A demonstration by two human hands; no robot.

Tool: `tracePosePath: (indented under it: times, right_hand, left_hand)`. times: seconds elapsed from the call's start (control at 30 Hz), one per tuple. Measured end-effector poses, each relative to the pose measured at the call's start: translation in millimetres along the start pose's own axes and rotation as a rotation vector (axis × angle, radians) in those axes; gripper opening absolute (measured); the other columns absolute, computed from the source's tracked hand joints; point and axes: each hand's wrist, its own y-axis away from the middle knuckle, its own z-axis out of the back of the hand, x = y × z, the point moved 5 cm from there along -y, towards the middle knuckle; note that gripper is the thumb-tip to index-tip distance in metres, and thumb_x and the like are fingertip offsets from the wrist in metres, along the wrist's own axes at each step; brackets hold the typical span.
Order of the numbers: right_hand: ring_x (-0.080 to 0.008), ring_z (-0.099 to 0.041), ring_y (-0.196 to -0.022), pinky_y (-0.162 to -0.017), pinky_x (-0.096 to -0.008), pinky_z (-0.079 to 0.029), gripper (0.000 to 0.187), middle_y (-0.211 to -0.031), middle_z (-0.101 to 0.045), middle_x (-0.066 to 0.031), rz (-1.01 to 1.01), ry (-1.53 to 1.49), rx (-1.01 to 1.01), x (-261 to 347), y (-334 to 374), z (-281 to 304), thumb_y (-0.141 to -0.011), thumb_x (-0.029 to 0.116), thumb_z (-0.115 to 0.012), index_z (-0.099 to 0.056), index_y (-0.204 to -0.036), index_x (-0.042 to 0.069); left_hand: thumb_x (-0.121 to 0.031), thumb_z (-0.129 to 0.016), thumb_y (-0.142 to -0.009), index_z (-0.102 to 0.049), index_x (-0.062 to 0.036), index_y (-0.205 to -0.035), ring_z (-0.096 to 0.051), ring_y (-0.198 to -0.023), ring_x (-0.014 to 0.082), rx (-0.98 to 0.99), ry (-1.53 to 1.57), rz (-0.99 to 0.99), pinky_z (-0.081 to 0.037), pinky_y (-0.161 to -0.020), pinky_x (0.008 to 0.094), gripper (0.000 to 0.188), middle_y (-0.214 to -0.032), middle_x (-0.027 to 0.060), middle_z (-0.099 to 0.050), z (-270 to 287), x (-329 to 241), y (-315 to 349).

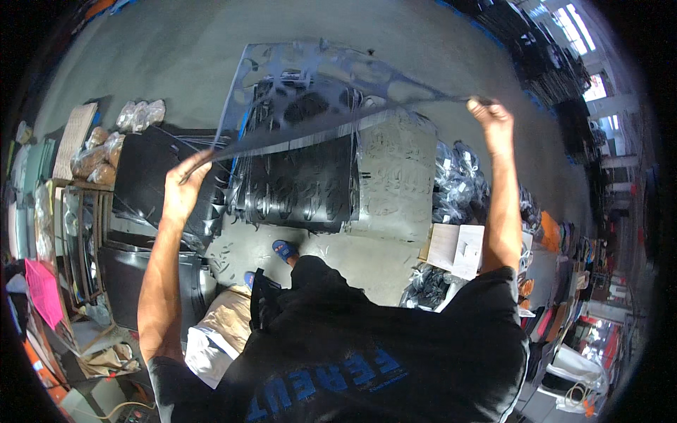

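A thin dark sheet with large rounded holes cut through it is stretched between my raised hands. At its near left corner, my left hand is closed on the edge. My right hand pinches the opposite corner, farther away and to the right. Under the sheet lies a pile of black sheets on the floor, partly covered from my sight. Beside that pile on the right is a grey sheet bearing rows of curved cut shapes.
Another black stack stands at left, near a metal frame. Clear plastic bags of dark items and an open carton are at right. Small dark scraps lie near my feet. Piled black material lines the far right.
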Motion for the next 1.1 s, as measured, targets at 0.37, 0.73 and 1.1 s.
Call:
tracePosePath:
  times: [0.37,0.73,1.1]
  right_hand:
    - [-0.0102,-0.065,-0.095,-0.09,-0.0279,-0.051,0.019,-0.103,-0.074,0.0003,-0.183,-0.421,0.277,32.8,-57.9,-171.2,-0.102,0.02,-0.079,-0.075,-0.109,0.003]
    - [-0.0176,-0.069,-0.113,-0.102,-0.0329,-0.052,0.038,-0.124,-0.074,-0.0099,-0.151,-0.909,1.054,241.8,92.6,-476.0,-0.103,0.02,-0.076,-0.07,-0.132,-0.005]
    - [-0.0206,-0.072,-0.107,-0.096,-0.0332,-0.058,0.03,-0.121,-0.073,-0.0127,0.227,-0.831,2.074,407.7,405.9,-455.9,-0.108,0.017,-0.066,-0.066,-0.129,-0.004]
  left_hand:
    - [-0.028,-0.075,-0.105,-0.078,-0.0056,-0.117,-0.07,-0.081,0.008,-0.486,0.457,0.159,-0.057,-0.068,0.0236,0.025,-0.103,0.0,-0.077,160.4,-28.0,37.8]
    - [-0.03,-0.073,-0.103,-0.074,-0.0011,-0.113,-0.065,-0.096,0.0171,-1.347,0.34,0.202,-0.053,-0.09,0.0383,0.031,-0.104,0.0055,-0.073,198.2,-14.0,490.8]
    - [-0.014,-0.074,-0.104,-0.076,0.0026,-0.118,-0.067,-0.105,0.0147,-2.235,0.857,0.109,-0.055,-0.094,0.032,0.022,-0.114,0.0067,-0.075,-238.8,-68.4,765.1]
